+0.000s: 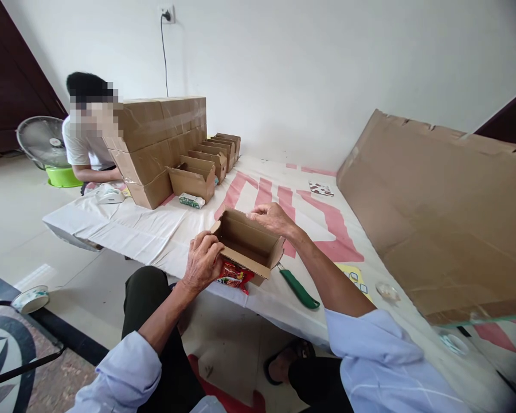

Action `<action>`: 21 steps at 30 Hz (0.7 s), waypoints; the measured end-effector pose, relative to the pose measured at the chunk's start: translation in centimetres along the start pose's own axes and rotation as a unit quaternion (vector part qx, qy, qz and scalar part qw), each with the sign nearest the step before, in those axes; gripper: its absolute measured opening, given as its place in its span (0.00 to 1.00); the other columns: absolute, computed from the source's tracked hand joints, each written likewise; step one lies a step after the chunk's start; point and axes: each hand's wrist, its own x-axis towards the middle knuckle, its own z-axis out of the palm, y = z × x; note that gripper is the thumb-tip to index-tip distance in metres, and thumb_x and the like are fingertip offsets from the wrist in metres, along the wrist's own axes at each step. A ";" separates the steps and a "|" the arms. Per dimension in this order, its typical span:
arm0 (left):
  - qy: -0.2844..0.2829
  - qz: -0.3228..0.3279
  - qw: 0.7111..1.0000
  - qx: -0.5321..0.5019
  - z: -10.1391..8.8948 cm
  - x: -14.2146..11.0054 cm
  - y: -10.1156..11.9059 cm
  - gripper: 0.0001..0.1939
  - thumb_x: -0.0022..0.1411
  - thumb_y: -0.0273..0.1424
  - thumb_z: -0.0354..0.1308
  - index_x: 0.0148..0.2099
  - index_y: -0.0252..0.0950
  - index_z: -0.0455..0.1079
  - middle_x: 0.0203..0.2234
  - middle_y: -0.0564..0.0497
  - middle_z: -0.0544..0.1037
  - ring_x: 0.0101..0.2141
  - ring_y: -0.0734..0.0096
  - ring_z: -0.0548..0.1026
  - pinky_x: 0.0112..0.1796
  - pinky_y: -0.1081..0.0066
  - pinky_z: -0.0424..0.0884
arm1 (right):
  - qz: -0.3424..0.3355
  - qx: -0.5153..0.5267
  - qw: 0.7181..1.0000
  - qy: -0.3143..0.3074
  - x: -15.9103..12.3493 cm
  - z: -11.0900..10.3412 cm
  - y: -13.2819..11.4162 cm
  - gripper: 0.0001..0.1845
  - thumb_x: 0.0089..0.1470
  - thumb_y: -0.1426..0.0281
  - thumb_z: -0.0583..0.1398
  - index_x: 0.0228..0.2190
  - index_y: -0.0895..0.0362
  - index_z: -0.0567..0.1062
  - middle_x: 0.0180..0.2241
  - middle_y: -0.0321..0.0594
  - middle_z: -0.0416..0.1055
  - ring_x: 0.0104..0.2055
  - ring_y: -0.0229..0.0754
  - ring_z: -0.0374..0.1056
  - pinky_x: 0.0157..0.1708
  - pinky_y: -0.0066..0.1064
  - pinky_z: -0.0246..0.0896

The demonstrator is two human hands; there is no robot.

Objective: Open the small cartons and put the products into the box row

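Observation:
A small open-topped cardboard box (251,238) stands at the near edge of the cloth-covered table, its inside bare. My left hand (203,261) is closed on its left front corner, fingers over the rim. On the far rim, my right hand (273,219) grips the cardboard with thumb and fingers bent together. A shiny red packet (235,276) is below the front wall of the box, close to my left fingers; part of it is hidden. Right of the box lies a tool with a green handle (300,288), its metal end partly out of sight.
Several open cardboard boxes (193,179) line a stack of taped cartons (155,129). A small green-and-white carton (191,201) lies before them. Behind the stack sits another person (88,140). A large cardboard sheet (438,218) leans at the right, near a clear roll (387,291).

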 end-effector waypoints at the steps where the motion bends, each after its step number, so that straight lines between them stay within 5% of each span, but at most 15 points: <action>1: -0.002 -0.003 1.000 0.000 0.0 0.0 0.1 0.11 0.65 0.22 0.59 0.48 0.39 0.75 0.45 0.42 0.79 0.59 0.49 0.73 0.58 0.52 0.71 | 0.002 0.004 1.000 0.003 0.3 0.1 -0.1 0.25 0.50 0.46 0.68 0.24 0.56 0.77 0.27 0.37 0.73 0.30 0.41 0.65 0.31 0.32 0.57; 5: -0.026 -0.021 0.999 0.000 -0.1 -0.1 0.2 0.11 0.67 0.22 0.57 0.48 0.39 0.76 0.45 0.42 0.80 0.55 0.51 0.74 0.55 0.52 0.71 | 0.006 0.011 0.999 0.029 1.4 0.4 0.5 0.29 0.48 0.45 0.67 0.17 0.54 0.66 0.19 0.31 0.59 0.25 0.35 0.54 0.27 0.31 0.47; 9: -0.033 -0.023 0.999 0.000 -0.2 -0.3 0.2 0.11 0.69 0.23 0.57 0.48 0.40 0.76 0.45 0.42 0.80 0.52 0.52 0.74 0.52 0.54 0.71 | 0.023 0.042 0.998 0.031 1.7 0.3 1.4 0.26 0.46 0.49 0.68 0.16 0.54 0.65 0.18 0.29 0.57 0.24 0.33 0.52 0.26 0.30 0.45; 16: -0.024 0.012 1.000 0.011 -1.0 0.1 0.2 0.11 0.71 0.21 0.54 0.49 0.38 0.75 0.45 0.42 0.81 0.51 0.54 0.76 0.50 0.54 0.72 | 0.098 0.108 0.987 0.068 1.3 0.2 -0.3 0.15 0.53 0.71 0.66 0.18 0.57 0.72 0.22 0.38 0.73 0.26 0.36 0.65 0.28 0.30 0.57; 21: -0.007 0.049 0.999 0.022 -1.6 -0.5 -0.5 0.13 0.69 0.18 0.57 0.50 0.39 0.74 0.44 0.43 0.81 0.50 0.51 0.78 0.50 0.53 0.71 | 0.155 0.133 0.961 0.184 0.4 -0.6 -1.0 0.14 0.64 0.71 0.62 0.25 0.55 0.72 0.27 0.37 0.78 0.25 0.36 0.69 0.27 0.29 0.65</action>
